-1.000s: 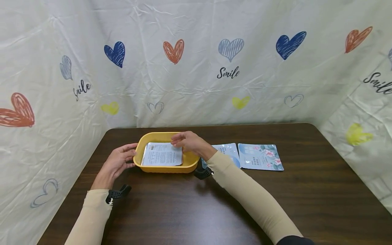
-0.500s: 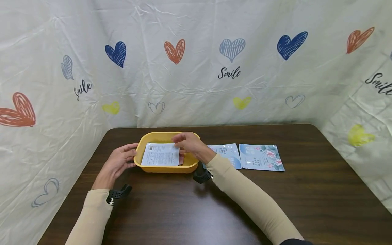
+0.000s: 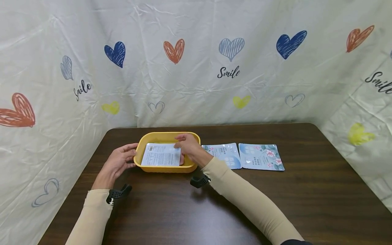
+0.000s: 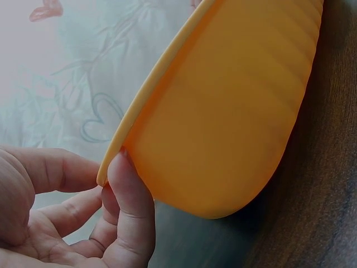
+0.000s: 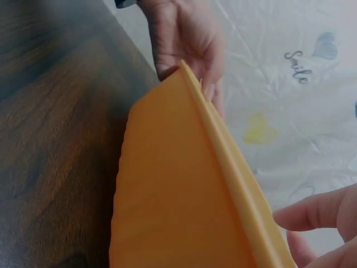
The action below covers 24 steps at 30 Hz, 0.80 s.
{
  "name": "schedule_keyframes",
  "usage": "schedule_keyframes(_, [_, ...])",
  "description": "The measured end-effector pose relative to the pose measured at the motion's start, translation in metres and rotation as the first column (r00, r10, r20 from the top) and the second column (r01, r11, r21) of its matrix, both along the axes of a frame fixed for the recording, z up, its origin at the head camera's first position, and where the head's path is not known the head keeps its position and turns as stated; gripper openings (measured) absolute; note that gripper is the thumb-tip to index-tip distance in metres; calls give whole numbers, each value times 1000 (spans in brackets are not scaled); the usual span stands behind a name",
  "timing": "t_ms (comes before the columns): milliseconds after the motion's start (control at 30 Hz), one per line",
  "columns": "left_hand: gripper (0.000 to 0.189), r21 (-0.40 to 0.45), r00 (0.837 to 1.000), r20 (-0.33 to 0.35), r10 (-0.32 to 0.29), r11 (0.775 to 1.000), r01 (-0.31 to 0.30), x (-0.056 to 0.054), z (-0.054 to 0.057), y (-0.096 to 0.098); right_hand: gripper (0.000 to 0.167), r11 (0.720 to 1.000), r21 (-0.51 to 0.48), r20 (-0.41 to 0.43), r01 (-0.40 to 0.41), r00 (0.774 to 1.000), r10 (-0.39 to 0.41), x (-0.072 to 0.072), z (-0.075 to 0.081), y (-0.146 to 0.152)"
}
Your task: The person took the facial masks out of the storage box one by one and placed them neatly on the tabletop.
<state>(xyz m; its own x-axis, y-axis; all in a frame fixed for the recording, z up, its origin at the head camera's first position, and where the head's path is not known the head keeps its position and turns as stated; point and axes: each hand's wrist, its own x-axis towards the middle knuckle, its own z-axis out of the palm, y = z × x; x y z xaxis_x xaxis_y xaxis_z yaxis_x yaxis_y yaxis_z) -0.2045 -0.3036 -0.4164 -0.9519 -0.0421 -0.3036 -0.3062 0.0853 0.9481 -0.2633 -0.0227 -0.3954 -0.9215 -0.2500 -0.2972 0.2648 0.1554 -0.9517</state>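
A yellow oval plastic basket (image 3: 171, 169) stands near the far left of the table. My left hand (image 3: 119, 160) pinches its left rim; in the left wrist view the thumb and fingers (image 4: 131, 195) lie on either side of the rim. Inside lies a flat light-blue pouch (image 3: 161, 154), printed back facing up, with a bit of something pink (image 3: 182, 159) showing past its right edge. My right hand (image 3: 190, 147) reaches in over the right side, thumb at the pouch's upper right corner and index finger extended apart from it. Beyond the rim, its fingers (image 5: 312, 212) show in the right wrist view.
Two similar pouches, one partly behind my right wrist (image 3: 228, 153) and one with pink flowers (image 3: 261, 156), lie face up right of the basket. The dark wooden table (image 3: 171, 211) reaches back to a white curtain (image 3: 196, 81) with printed hearts.
The pouch in the basket shifted slightly left, baring the pink thing at its right, then slightly back right. My right hand has moved slightly at its corner. The left hand stays at the rim.
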Motion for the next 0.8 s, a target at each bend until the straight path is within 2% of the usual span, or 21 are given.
schedule_keyframes(400, [53,-2,1000,0,-3,1000,3,0,-5,-2,39,1000,-10,41,14,999,-14,-1,-4,1])
schedule_keyframes(633, [53,9,1000,-4,-6,1000,6,-1,-5,-1,40,1000,-6,2,21,1000,-21,1,-6,0])
schedule_keyframes(800, [55,6,1000,-5,-3,1000,3,-1,-3,-1,45,998,-43,-24,49,998,-50,5,-3,-1])
